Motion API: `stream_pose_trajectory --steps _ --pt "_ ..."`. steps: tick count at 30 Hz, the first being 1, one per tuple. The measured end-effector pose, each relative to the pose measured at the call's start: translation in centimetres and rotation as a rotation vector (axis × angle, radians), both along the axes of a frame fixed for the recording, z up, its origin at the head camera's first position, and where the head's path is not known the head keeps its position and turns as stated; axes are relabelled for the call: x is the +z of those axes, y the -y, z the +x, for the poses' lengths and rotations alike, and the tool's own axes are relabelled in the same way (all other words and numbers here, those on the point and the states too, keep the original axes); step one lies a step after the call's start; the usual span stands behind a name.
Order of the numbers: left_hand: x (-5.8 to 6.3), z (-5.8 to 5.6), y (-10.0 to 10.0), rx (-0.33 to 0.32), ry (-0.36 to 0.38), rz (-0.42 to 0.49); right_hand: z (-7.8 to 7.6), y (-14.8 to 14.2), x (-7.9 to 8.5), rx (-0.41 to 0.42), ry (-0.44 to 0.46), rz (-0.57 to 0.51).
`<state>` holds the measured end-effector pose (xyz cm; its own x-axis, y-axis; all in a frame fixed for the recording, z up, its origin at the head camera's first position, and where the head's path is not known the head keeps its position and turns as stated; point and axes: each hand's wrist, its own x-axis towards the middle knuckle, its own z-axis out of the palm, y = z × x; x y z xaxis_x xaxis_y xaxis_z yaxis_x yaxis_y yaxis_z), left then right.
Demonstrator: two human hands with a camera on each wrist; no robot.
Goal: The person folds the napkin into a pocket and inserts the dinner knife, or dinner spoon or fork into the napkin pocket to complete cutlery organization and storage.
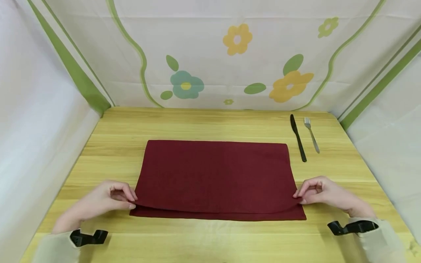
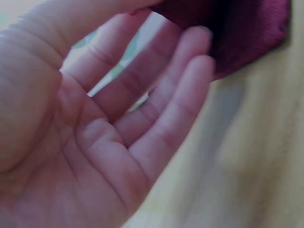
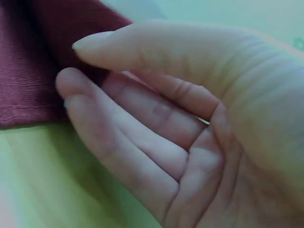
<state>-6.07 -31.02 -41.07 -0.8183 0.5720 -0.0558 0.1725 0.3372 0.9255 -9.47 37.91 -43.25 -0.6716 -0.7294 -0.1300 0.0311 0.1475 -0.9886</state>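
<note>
A dark red cloth [image 1: 213, 175] lies folded in two across the wooden table, its fold toward the far side. Its upper layer ends slightly short of the lower layer's near edge. At the near left corner, my left hand [image 1: 113, 197] pinches the upper layer between thumb and fingers. My right hand [image 1: 320, 191] pinches the same layer at the near right corner. Both wrist views show the cloth [image 2: 251, 38] between thumb and fingertips, with the layers parted; in the right wrist view the thumb [image 3: 109, 50] lies over the cloth's edge.
A black knife [image 1: 298, 138] and a silver fork [image 1: 311, 135] lie side by side at the table's far right. White curtains with flower prints [image 1: 237, 39] enclose the back and sides. Each wrist wears a black band [image 1: 88, 238].
</note>
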Motion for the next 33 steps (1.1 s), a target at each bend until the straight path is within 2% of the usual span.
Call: stream_pose_trajectory --steps 3,7,11,15,22,30,33 --pt "-0.4 0.0 -0.1 0.003 0.053 -0.028 0.2 0.2 -0.2 -0.002 -0.005 0.053" --pt "-0.5 0.0 -0.2 0.048 0.104 -0.046 0.5 0.6 -0.5 -0.075 0.024 0.1" --pt "-0.5 -0.1 -0.3 0.091 0.113 -0.048 0.6 1.0 -0.7 -0.099 0.033 0.077" --pt "-0.1 0.0 -0.1 0.099 0.11 -0.039 0.9 1.0 -0.2 -0.103 -0.016 0.085" --pt "0.2 0.2 0.3 0.053 0.154 -0.005 1.6 0.8 0.4 -0.084 -0.039 0.095" --pt "-0.5 -0.2 -0.1 -0.02 0.128 -0.08 1.7 0.8 0.2 -0.033 -0.007 0.159" --pt "-0.1 -0.9 -0.2 -0.011 0.103 -0.121 1.0 0.2 0.5 -0.081 -0.027 0.186"
